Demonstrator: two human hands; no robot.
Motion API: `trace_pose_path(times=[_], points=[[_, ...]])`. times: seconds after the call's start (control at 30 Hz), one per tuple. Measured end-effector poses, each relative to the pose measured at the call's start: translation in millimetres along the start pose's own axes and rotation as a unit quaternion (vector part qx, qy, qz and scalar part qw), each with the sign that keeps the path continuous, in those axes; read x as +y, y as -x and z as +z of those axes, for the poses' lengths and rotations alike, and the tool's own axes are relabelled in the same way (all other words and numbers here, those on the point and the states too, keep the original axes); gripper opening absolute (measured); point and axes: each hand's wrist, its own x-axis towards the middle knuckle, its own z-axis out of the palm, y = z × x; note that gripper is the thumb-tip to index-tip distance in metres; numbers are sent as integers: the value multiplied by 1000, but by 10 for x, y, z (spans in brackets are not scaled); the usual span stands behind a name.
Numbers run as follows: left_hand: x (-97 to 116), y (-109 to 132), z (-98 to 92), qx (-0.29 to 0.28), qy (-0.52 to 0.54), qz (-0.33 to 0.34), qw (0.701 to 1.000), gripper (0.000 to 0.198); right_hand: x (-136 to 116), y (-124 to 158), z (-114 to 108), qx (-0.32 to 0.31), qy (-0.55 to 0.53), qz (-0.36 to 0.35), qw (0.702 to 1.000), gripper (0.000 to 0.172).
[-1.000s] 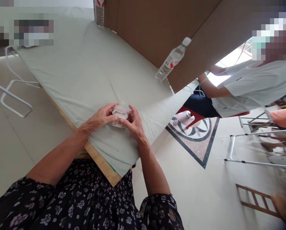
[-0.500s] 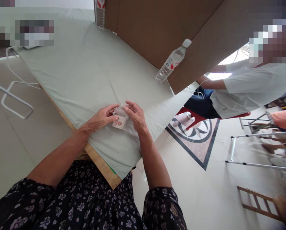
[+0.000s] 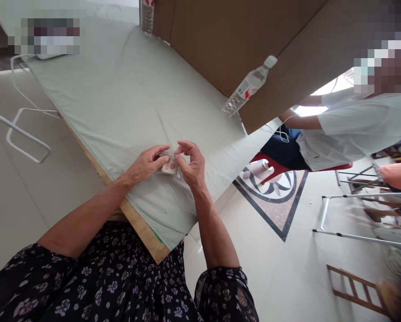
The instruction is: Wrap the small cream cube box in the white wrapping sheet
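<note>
A small pale packet with red print (image 3: 170, 167), with clear plastic about it, lies low over the cloth-covered table (image 3: 120, 98) close to its near corner. My left hand (image 3: 149, 163) is closed on its left side, thumb on top and fingers behind. From the right, my right hand (image 3: 192, 164) pinches the upper edge of the plastic between thumb and forefinger. Its other fingers are curled. What exactly is inside the packet I cannot make out.
A large brown cardboard panel (image 3: 227, 44) stands across the table, with a clear plastic bottle (image 3: 249, 87) before it and another bottle (image 3: 147, 18) farther left. A person in a white shirt (image 3: 358, 125) sits beyond the panel. A metal-framed stand (image 3: 324, 214) is at right.
My right thumb and forefinger have come together on the plastic's edge. The plastic that was spread loosely above the packet now looks folded in closer. The view has shifted slightly.
</note>
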Motion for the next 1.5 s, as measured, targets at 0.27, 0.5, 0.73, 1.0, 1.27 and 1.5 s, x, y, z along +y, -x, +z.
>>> trace_pose_path(times=[0.27,0.5,0.73,1.0,1.27,1.5], points=[[5,39,72,59,-82,15,995,53,-91,268,-17,-64,183,-74,978,25],[-24,53,7,81,-80,15,993,46,-150,912,-38,-98,202,-113,968,41],[-28,72,-50,106,75,-5,991,60,75,810,-282,72,89,38,993,55],[-2,135,-92,25,-37,35,998,83,329,203,-264,-147,44,49,987,109],[-11,127,-13,30,-73,88,993,69,294,201,-95,-122,91,-27,988,60],[-25,42,5,49,-134,82,986,64,307,164,-92,-117,127,-12,985,52]])
